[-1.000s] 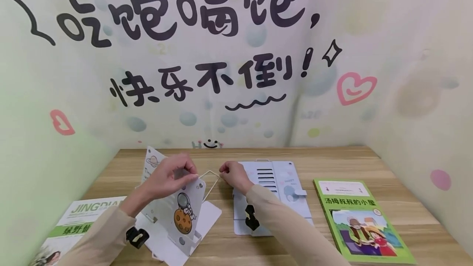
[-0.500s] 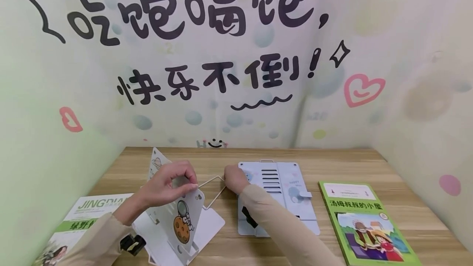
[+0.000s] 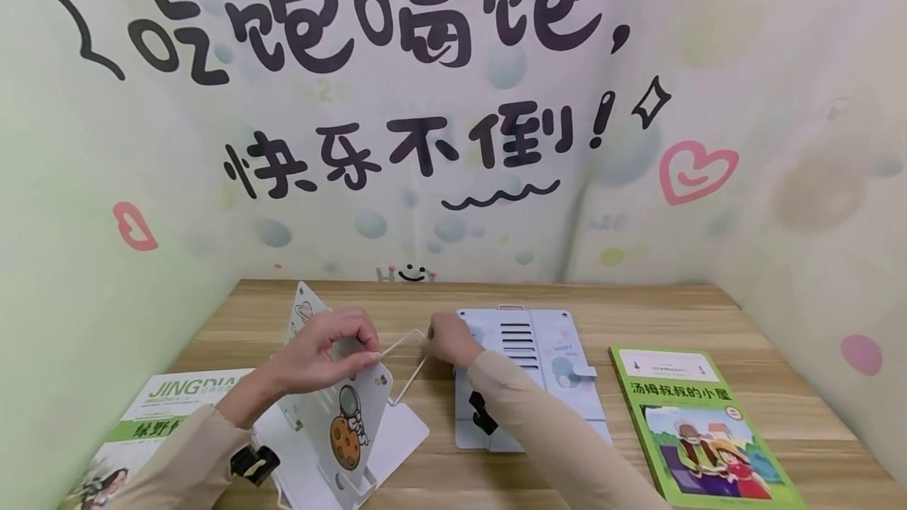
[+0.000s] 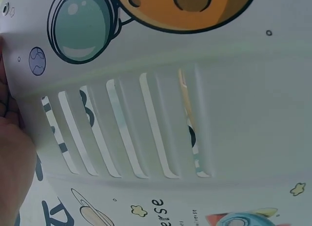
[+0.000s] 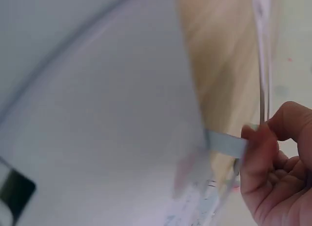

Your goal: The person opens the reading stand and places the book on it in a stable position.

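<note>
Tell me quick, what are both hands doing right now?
Left hand: closed, pinching the white stand.
Right hand: closed, pinching its wire leg.

Both hands (image 3: 327, 349) (image 3: 452, 340) in apparent pinch grips

Long beige sleeves (image 3: 560, 431) run to the wrists — plain, unpatterned — with a small, angular black device (image 3: 255, 465) near each cuff; left hand (image 3: 329, 349) and right hand (image 3: 453, 339) are bare.

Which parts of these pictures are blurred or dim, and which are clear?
Head view: bright, title on the green book legible; left wrist view: dim, yet slots in the white stand look crisp; right wrist view: nearby pale panel blurred, right hand clearer.
</note>
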A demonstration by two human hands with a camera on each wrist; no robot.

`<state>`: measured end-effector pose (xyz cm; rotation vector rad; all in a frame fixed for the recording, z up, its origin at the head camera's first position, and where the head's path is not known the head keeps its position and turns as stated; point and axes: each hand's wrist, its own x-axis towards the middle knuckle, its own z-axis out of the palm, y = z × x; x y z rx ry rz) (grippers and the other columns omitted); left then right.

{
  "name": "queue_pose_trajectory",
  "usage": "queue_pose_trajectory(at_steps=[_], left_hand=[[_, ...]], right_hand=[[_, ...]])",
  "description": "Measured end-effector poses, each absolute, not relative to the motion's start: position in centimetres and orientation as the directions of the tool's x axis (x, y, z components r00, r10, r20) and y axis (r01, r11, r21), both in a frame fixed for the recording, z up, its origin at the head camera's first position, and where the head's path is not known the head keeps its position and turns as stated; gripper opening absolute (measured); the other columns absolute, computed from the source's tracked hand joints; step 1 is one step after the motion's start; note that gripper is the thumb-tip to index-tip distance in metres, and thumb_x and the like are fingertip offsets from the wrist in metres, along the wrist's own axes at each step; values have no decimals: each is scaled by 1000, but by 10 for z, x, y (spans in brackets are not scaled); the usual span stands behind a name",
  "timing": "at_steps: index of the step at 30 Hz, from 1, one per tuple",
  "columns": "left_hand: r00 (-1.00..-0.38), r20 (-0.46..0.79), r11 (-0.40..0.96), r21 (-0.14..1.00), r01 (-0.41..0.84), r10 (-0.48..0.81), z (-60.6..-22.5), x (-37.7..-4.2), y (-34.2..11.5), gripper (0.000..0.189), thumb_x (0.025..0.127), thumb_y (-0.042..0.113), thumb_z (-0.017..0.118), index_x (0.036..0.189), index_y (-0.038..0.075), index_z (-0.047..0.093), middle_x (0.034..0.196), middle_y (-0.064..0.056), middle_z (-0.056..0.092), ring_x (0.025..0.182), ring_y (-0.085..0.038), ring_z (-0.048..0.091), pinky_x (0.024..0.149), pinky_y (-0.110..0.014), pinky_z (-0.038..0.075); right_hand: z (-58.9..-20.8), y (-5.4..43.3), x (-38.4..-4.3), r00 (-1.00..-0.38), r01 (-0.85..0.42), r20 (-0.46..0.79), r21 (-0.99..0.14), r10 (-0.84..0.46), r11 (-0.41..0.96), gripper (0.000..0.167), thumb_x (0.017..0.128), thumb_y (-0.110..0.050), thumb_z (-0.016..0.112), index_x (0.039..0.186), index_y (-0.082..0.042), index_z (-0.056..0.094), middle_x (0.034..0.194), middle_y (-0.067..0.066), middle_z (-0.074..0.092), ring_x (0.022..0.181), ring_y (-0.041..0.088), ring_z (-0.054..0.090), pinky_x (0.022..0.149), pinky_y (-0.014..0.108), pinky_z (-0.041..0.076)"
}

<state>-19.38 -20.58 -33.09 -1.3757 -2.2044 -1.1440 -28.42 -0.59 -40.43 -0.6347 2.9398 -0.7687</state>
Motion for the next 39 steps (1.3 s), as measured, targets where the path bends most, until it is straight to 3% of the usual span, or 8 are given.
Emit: queue_pose_trajectory(at_steps=[6,12,15,22,27,32,39], left_hand=[[-494,598,254,442,860,631,-330,-198,-205,27,76,-8,69,81,17,60,77,8,60,71,-5,54,63,-22,48],[-431,622,219,390,894,654,-326,-206,-201,27,75,-9,69,81,16,60,76,7,61,71,-6,54,63,-22,48],[-424,623,230,370,900,658,-325,-209,-200,27,74,-8,69,81,16,60,78,8,60,73,-7,54,64,-22,48],[-427,636,258,345,902,643,-329,-215,-200,24,75,-7,68,85,13,60,81,2,61,78,-11,53,64,-26,47],[-453,628,271,369,889,633,-332,-214,-200,24,77,-6,67,86,15,59,84,2,60,81,-11,53,68,-26,47],[-466,614,287,372,883,637,-333,-211,-200,23,79,-4,65,85,17,58,87,3,62,83,-10,55,72,-26,49],[-455,610,243,400,884,649,-331,-209,-198,23,79,-5,60,81,18,56,86,4,64,84,-8,56,76,-27,49]], right_hand=[[-406,-1,-285,-915,-276,19,-757,-403,592,6,81,5,58,80,5,64,55,6,60,43,6,52,43,17,46],[-405,13,-279,-925,-119,-48,-906,-378,406,13,85,6,52,90,15,61,64,20,66,57,25,68,54,30,57],[-407,21,-278,-931,-61,-71,-937,-358,345,14,86,6,51,92,16,58,65,21,66,59,26,69,57,32,57],[-410,33,-269,-939,83,-145,-975,-312,206,18,91,1,47,99,16,53,65,8,63,54,9,62,56,24,56],[-411,39,-254,-932,166,-190,-981,-308,101,20,95,-2,43,105,15,50,81,15,63,62,10,64,63,23,57],[-416,46,-236,-925,208,-198,-978,-323,5,22,96,-3,40,105,16,48,75,9,64,66,10,65,66,22,56],[-420,54,-205,-945,220,-182,-968,-271,-116,24,96,-7,41,111,11,43,85,8,60,70,9,65,66,20,56]])
